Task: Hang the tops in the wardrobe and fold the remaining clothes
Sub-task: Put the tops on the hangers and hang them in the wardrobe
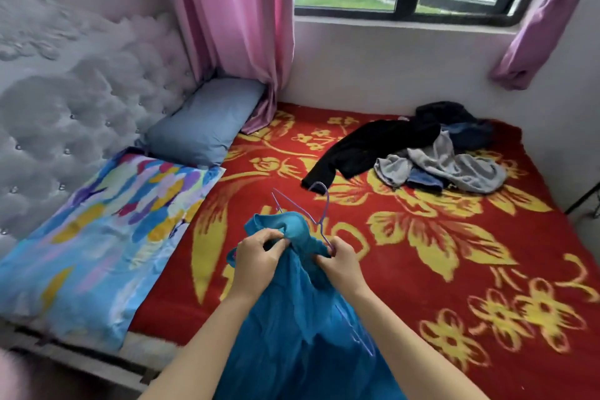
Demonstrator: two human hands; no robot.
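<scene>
Your left hand and right hand both pinch the blue top at its collar; hanger hook points away from you.

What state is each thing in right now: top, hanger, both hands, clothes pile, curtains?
teal top: held up over the bed, bunched at the neck.
purple hanger: hook poking out past the neck, the rest partly inside the top.
left hand: pinches the neckline.
right hand: grips the top beside the hanger wire.
clothes pile: unfolded heap on the red blanket.
pink curtain: hanging loose.
purple curtain: knotted up.
</scene>
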